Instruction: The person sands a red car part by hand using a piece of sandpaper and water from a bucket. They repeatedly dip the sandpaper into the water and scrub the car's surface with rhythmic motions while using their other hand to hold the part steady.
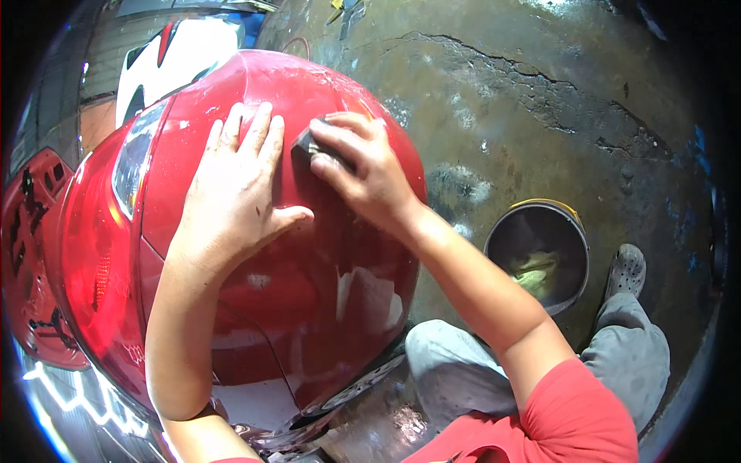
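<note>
The right hand (359,158) hides part of the dark block (304,147), the left hand (235,189) covers some red bodywork (324,258), the yellow-green thing (534,275) in the bucket (532,228) is too indistinct to name, and the lower edge crops the red shirt (575,413).

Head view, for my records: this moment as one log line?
left hand: on red car panel; right hand: holding dark block; bucket: on floor

The floor (432,85) is worn, grey-brown and shiny, with a white glare (552,6) at its far edge. A dark crack (502,60) slants toward the right edge — ragged and pitted. Pale patches (463,184) spot the middle; blue marks (701,150) fleck the right edge. Beyond the left edge — white zigzag lights (77,400).
</note>
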Available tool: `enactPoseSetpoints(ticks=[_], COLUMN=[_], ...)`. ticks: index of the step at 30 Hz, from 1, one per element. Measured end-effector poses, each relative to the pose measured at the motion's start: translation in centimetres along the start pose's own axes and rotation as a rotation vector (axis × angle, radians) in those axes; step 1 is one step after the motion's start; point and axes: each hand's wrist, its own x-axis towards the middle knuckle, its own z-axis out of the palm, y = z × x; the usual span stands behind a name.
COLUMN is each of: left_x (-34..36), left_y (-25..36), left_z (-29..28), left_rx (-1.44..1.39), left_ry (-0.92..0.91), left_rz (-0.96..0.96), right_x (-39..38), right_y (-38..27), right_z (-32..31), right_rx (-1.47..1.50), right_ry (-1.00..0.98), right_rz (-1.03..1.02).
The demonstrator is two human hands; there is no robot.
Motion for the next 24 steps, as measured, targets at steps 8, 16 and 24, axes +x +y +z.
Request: enactPoseSetpoints(ticks=[8, 16, 24], left_x=[-0.3, -0.4, -0.5], left_y=[-0.2, -0.2, -0.5], left_z=[-0.3, -0.7, -0.5], left_rx=[0.024, 0.023, 0.024], left_ry=[-0.001, -0.023, -0.035], left_rz=[0.001, -0.017, -0.017], right_x=[-3.0, -4.6, -4.9], right_y=[-1.6, -2.7, -2.2], right_z=[-0.2, -0.6, -0.6], right_rx=[0.014, 0.005, 0.009], right_ry=[-0.017, -0.083, -0.116], right_rz=[-0.050, -0.075, -0.046])
